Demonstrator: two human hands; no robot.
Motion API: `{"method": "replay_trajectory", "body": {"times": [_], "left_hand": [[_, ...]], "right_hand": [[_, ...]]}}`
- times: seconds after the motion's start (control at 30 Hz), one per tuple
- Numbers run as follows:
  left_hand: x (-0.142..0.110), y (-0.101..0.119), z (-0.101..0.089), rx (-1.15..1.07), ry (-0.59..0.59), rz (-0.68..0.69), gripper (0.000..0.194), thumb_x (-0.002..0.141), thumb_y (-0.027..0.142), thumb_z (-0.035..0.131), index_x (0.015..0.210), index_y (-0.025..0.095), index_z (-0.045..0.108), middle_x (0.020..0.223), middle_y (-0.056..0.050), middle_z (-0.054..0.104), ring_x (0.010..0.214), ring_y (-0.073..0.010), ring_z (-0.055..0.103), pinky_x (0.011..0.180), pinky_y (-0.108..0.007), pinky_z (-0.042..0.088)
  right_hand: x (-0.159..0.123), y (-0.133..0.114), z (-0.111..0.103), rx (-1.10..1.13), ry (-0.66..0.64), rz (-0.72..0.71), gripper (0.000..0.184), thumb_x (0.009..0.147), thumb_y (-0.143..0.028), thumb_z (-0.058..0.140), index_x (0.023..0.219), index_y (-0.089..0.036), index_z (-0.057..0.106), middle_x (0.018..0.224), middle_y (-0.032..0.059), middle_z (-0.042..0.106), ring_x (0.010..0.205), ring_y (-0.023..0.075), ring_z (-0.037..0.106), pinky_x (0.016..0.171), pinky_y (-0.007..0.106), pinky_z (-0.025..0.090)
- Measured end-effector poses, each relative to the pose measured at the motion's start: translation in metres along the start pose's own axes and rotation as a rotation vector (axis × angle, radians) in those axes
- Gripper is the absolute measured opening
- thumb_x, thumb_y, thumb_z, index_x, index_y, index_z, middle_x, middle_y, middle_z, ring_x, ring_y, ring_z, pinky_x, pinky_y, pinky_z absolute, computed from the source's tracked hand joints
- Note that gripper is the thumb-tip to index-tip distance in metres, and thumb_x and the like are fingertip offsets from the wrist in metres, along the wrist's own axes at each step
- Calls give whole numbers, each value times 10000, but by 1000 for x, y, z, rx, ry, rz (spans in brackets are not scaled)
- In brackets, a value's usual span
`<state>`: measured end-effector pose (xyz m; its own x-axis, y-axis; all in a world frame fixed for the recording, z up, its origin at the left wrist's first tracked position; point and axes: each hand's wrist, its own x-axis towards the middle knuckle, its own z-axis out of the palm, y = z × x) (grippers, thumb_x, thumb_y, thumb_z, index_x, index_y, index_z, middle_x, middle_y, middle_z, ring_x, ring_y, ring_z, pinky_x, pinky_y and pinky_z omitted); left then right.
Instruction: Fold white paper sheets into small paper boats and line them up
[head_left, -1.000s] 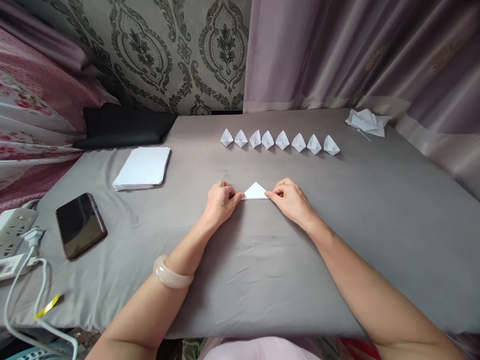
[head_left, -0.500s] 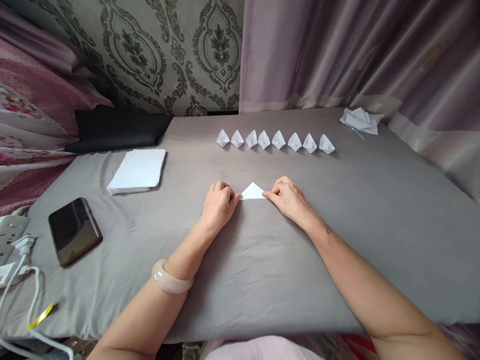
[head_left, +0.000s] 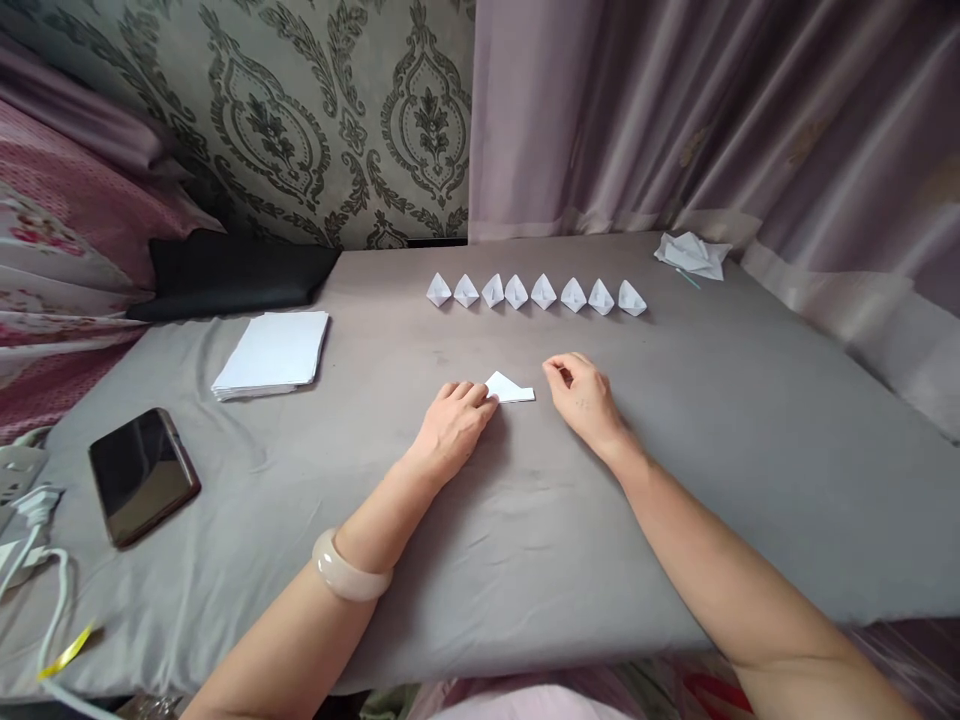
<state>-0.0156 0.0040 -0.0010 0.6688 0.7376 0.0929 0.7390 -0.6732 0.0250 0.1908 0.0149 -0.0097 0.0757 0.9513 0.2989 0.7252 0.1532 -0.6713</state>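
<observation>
A small sheet of white paper point(head_left: 508, 391), folded to a peak with a flat strip along its near edge, lies on the grey cloth in front of me. My left hand point(head_left: 456, 420) grips its left end, thumb and fingers closed over it, hiding that end. Just off the paper's right end is my right hand point(head_left: 581, 395), thumb and forefinger pinched together, with nothing visible in them. Beyond both hands stands a row of several white folded paper boats point(head_left: 544, 292).
A stack of white paper point(head_left: 274, 350) lies at the left, with a phone point(head_left: 142, 475) nearer me. Power cords point(head_left: 56, 600) run down the left edge. Crumpled white paper point(head_left: 694, 255) and a thin green stick point(head_left: 688, 279) sit far right. Black fabric point(head_left: 232, 272) lies at the back left.
My right hand has let go of the folded paper and moved a little to the right. The left hand has closed further over its end. The paper's right side now shows a narrow strip.
</observation>
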Motion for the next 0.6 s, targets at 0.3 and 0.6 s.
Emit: {"method": "replay_trajectory", "body": {"times": [0.3,0.6], "left_hand": [[-7,19,-8,-28,-68,-126,237,839,66,431,900,171,635,979,-101,601,878,-230,530,806,-351,446],[-17,16,-23,-17,-116,-378,180,793,54,479,749,185,596,835,-93,603,766,-219,546,608,-313,431]], "right_hand": [[-45,-49,14,-274,-361,-348,369,994,-283,300,1227,-168,561,1240,110,584,1104,234,518,946,369,433],[-44,-44,15,-490,-385,-384,461,979,-438,311,1386,-291,468,1296,108,523,1067,270,476,833,396,456]]}}
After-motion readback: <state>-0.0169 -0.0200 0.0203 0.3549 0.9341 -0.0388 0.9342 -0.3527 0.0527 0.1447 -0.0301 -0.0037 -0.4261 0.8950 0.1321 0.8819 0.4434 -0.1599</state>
